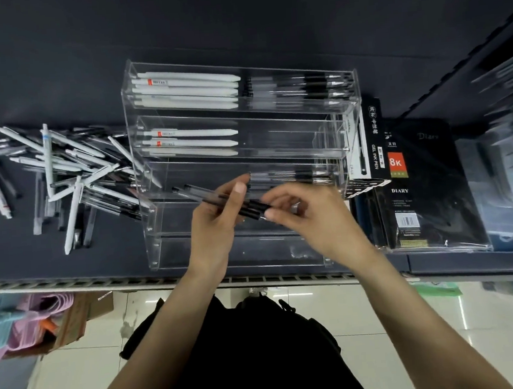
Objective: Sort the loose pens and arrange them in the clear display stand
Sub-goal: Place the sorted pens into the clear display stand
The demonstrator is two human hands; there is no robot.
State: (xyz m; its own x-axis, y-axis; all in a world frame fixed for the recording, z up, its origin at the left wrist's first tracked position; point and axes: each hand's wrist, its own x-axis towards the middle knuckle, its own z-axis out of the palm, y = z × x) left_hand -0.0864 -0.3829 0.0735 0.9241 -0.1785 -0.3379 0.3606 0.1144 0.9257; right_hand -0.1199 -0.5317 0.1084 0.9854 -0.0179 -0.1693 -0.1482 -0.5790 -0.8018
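Note:
A clear tiered display stand [347, 118] sits on the dark shelf. Its top tier holds white pens [187, 90] on the left and clear black-grip pens [301, 86] on the right. The second tier holds three white pens [191, 141]. A few clear pens [294, 175] lie in the third tier. My left hand [217, 225] grips a small bundle of clear black-grip pens [199, 194] in front of the third tier. My right hand [307, 217] pinches the bundle's right end. A heap of loose white and clear pens [61, 174] lies left of the stand.
A black gel ink pen box [374, 140] and stacked black diary notebooks [428, 185] lie right of the stand. Blurred clear packs [511, 141] fill the far right. The shelf's front edge [70, 283] runs below; a cardboard box [74, 322] stands on the tiled floor.

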